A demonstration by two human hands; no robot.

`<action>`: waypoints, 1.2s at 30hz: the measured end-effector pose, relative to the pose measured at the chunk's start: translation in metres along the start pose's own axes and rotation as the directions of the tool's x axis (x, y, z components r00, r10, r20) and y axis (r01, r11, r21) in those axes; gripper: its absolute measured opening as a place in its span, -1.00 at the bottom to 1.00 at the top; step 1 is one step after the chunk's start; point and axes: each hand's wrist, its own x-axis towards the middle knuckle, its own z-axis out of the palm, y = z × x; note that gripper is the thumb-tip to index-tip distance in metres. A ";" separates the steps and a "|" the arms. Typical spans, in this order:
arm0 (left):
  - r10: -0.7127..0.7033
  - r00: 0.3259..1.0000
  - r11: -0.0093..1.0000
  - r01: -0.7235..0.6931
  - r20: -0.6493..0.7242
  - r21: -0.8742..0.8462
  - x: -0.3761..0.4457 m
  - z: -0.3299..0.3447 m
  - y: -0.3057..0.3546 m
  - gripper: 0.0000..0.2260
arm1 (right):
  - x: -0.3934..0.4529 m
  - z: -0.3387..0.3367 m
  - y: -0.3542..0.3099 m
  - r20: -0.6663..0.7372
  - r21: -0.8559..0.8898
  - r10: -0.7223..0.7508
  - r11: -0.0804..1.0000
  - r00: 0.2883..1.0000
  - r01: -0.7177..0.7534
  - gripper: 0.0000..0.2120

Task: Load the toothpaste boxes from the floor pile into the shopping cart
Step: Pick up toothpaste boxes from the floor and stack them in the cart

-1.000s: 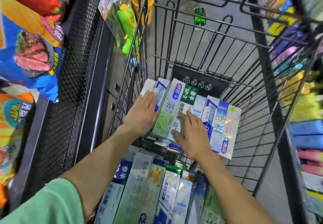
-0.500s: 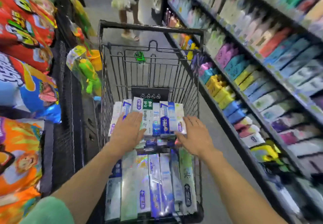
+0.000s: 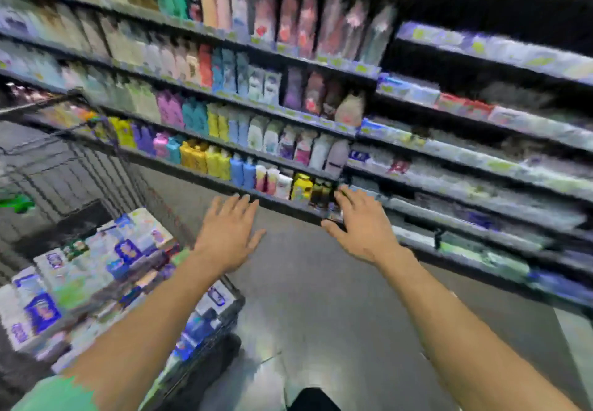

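Both hands off the boxes, swinging right toward the aisle.

Left hand [image 3: 227, 237] and right hand [image 3: 362, 227] spread wide, empty, now over bare floor [image 3: 321, 314]; toothpaste boxes [image 3: 96, 269] left stacked in shopping cart [image 3: 224, 324] at left. Probably heading back for more; floor pile out of view.

Bare floor [image 3: 321, 298] lies open between the shopping cart [image 3: 221, 320], packed with toothpaste boxes [image 3: 96, 276] on the left, and the stocked shelves [image 3: 449, 215] walling the right.

wire cart [image 3: 80, 166] holds stacked toothpaste boxes [image 3: 96, 269]; it stands on grey floor [image 3: 321, 298].
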 end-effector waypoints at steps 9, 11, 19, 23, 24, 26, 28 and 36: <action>0.434 0.894 0.900 -0.436 -0.113 0.000 0.087 -0.055 0.244 -0.40 | -0.174 -0.002 0.205 -0.125 0.104 0.468 0.883 0.875 -0.458 -0.22; 0.521 0.848 0.853 -0.521 -0.096 0.022 0.095 -0.061 0.311 -0.42 | -0.219 0.005 0.245 -0.118 0.154 0.555 0.829 0.823 -0.537 -0.16; 0.725 0.680 0.684 -0.729 -0.109 0.009 0.097 -0.067 0.558 -0.39 | -0.396 0.031 0.381 -0.026 0.203 0.806 0.583 0.591 -0.787 -0.07; 0.789 0.611 0.610 -0.792 -0.064 -0.025 0.088 -0.063 0.648 -0.42 | -0.460 0.044 0.425 0.017 0.246 0.878 0.460 0.478 -0.853 -0.10; 0.800 0.598 0.597 -0.802 -0.052 -0.025 0.088 -0.062 0.666 -0.42 | -0.471 0.047 0.434 0.035 0.242 0.890 0.434 0.455 -0.868 -0.16; 0.818 0.574 0.573 -0.819 -0.026 -0.033 0.090 -0.059 0.697 -0.42 | -0.489 0.052 0.449 0.064 0.241 0.907 0.391 0.416 -0.888 -0.22; 0.834 0.551 0.551 -0.834 0.004 -0.042 0.096 -0.052 0.727 -0.42 | -0.504 0.059 0.462 0.085 0.240 0.928 0.334 0.362 -0.911 -0.10; 0.913 0.405 0.408 -0.910 0.052 -0.070 0.129 -0.017 0.847 -0.31 | -0.543 0.091 0.533 0.146 0.228 0.974 0.138 0.174 -0.964 -0.10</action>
